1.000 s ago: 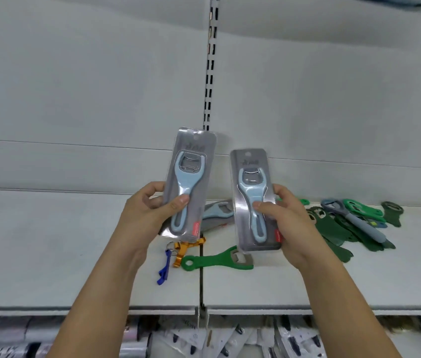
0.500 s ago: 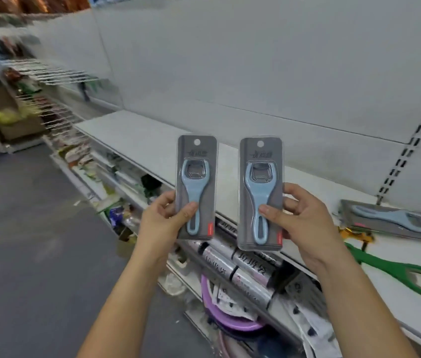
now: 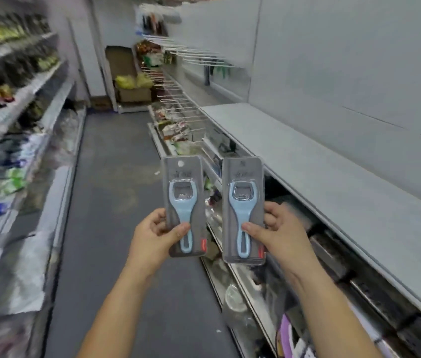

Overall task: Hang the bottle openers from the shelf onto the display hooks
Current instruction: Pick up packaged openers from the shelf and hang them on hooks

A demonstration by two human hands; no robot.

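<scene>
Two carded blue bottle openers held upright side by side: left hand (image 3: 150, 237) grips one opener (image 3: 184, 205), right hand (image 3: 276, 232) grips the other opener (image 3: 243, 210).

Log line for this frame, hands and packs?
left hand: grips left opener pack | right hand: grips right opener pack | packs: upright, apart | display hooks: ahead, not reached | hung: neither yet

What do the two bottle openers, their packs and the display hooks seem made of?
Left bottle opener and right bottle opener: matte pale blue bodies, likely plastic; greyish head inserts, possibly metal. Packs: grey card under glossy clear blister, judging by glare. Display hooks: thin pale rods, probably coated wire; blurred.
</scene>
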